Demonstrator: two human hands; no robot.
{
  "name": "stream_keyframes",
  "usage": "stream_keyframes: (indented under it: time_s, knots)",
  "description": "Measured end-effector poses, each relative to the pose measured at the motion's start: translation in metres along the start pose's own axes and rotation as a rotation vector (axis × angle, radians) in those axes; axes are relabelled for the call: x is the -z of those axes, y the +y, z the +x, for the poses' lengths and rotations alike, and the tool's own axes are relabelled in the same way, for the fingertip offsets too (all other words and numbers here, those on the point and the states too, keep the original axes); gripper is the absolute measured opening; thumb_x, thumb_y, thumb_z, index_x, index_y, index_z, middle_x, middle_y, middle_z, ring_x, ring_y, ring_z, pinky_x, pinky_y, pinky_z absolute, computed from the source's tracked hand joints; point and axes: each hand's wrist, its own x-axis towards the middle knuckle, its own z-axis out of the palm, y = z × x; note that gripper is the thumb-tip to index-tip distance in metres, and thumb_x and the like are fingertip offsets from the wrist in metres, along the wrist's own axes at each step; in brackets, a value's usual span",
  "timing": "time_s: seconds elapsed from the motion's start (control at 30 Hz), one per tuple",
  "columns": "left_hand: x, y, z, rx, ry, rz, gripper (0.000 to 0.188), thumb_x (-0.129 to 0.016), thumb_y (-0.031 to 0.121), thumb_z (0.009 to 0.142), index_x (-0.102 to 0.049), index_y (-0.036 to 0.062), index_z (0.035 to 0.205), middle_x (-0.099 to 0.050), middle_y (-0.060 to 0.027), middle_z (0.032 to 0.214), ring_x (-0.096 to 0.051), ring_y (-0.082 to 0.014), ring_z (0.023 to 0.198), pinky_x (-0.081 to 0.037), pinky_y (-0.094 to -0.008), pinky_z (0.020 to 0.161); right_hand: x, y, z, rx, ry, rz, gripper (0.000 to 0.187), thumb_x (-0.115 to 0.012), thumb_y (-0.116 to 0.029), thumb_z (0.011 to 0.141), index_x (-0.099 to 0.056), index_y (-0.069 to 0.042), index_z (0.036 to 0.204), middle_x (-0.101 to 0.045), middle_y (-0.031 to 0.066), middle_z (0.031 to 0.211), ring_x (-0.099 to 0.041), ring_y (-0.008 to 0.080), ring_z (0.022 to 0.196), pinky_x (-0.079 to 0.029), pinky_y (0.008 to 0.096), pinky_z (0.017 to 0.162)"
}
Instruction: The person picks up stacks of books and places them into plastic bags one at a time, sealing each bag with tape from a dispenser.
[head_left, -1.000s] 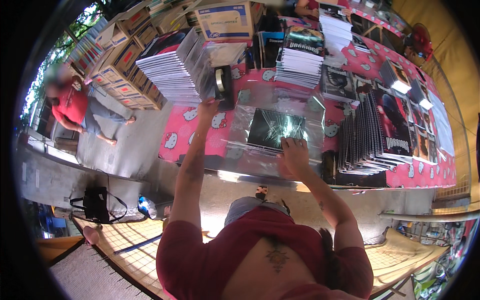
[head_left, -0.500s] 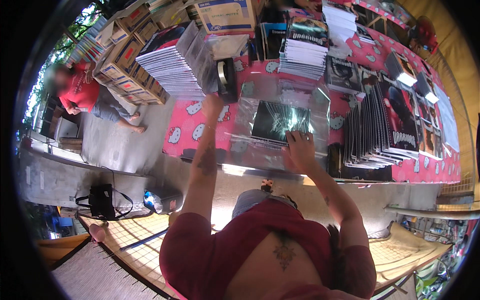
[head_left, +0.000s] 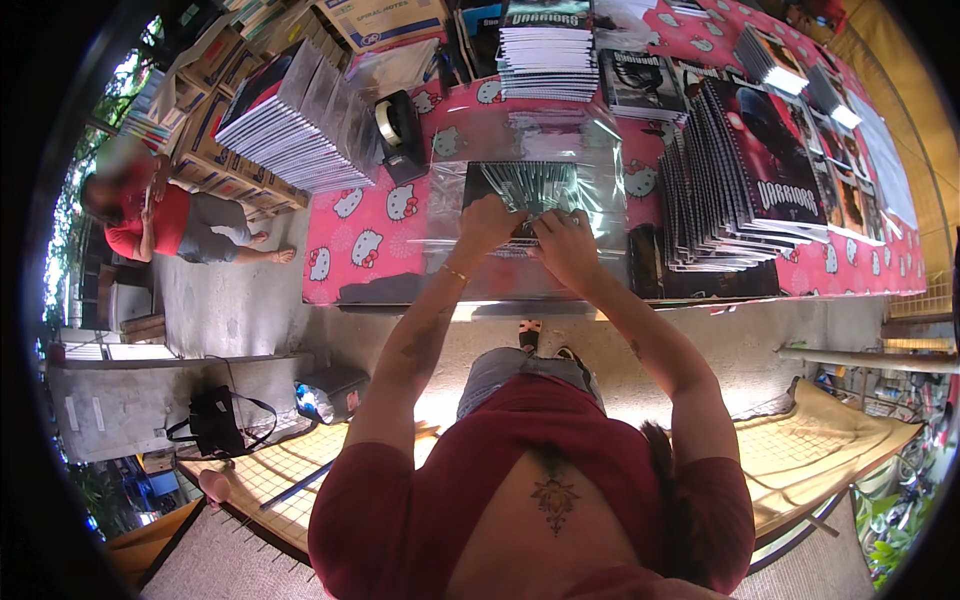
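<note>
A dark spiral notebook lies on a pile of clear plastic sheets on the pink-clothed table. Both my hands sit at the notebook's near edge, almost touching each other. My left hand is curled on the near-left part of that edge. The fingers of my right hand pinch the edge and the shiny plastic around it. A black tape dispenser stands beyond my left hand.
Stacks of notebooks stand at the left, the back and the right. Cardboard boxes sit past the table's left end. A person in red sits on the ground there. A black bag lies lower left.
My left arm, stretched out toward the tape dispenser before, has come back to the notebook's near edge. My right hand stayed on the notebook and shifted slightly left.
</note>
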Motion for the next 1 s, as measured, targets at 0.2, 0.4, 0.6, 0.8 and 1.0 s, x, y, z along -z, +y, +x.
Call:
stream_keyframes:
  time_s: [0.2, 0.4, 0.6, 0.8, 1.0]
  knots:
    - [0.013, 0.004, -0.016, -0.110, -0.006, 0.168, 0.053, -0.062, 0.060, 0.085, -0.071, 0.0085, 0.080, -0.071, -0.0149, 0.079, -0.070, -0.0372, 0.082, -0.053, -0.0485, 0.073, 0.020, -0.006, 0.008, -0.041, 0.128, 0.002, 0.051, -0.073, -0.045, 0.078, -0.065, -0.011, 0.115, -0.059, 0.0077, 0.105, -0.056, 0.0265, 0.108, -0.039, 0.0454, 0.091]
    - [-0.010, -0.011, -0.061, -0.531, 0.337, 0.008, 0.039, -0.070, 0.039, 0.080, -0.061, 0.0118, 0.106, -0.060, -0.0127, 0.099, -0.058, -0.0341, 0.094, -0.043, -0.0503, 0.082, 0.004, 0.051, 0.071, -0.219, -0.112, 0.181, 0.042, -0.061, -0.051, 0.089, -0.072, -0.020, 0.113, -0.059, 0.0073, 0.110, -0.053, 0.0283, 0.113, -0.038, 0.0479, 0.095]
    - [-0.007, -0.006, -0.071, -0.874, 0.587, 0.065, 0.043, -0.074, 0.031, 0.079, -0.063, 0.0141, 0.117, -0.058, -0.0084, 0.108, -0.055, -0.0278, 0.107, -0.044, -0.0462, 0.092, 0.012, 0.138, 0.128, -0.325, -0.518, 0.399, 0.074, -0.040, -0.073, 0.091, -0.070, -0.010, 0.118, -0.072, 0.0151, 0.103, -0.070, 0.0310, 0.096, -0.053, 0.0395, 0.084]
    - [0.037, -0.079, -0.038, -0.256, 0.179, -1.113, 0.035, -0.057, 0.001, 0.089, -0.058, 0.0003, 0.124, -0.064, -0.0085, 0.112, -0.060, -0.0207, 0.105, -0.050, -0.0352, 0.088, 0.086, 0.113, 0.105, -0.596, -0.337, 1.232, 0.096, -0.033, -0.081, 0.089, -0.068, 0.006, 0.109, -0.071, 0.0170, 0.097, -0.072, 0.0250, 0.082, -0.054, 0.0329, 0.080]
    - [0.032, -0.100, 0.007, -0.363, 0.601, -0.749, 0.033, -0.060, 0.006, 0.090, -0.060, -0.0015, 0.123, -0.064, -0.0164, 0.112, -0.064, -0.0207, 0.095, -0.052, -0.0355, 0.082, 0.125, 0.050, 0.089, -0.048, 0.238, 0.790, 0.051, -0.060, -0.054, 0.090, -0.066, -0.008, 0.112, -0.065, 0.0085, 0.115, -0.059, 0.0265, 0.116, -0.040, 0.0406, 0.104]
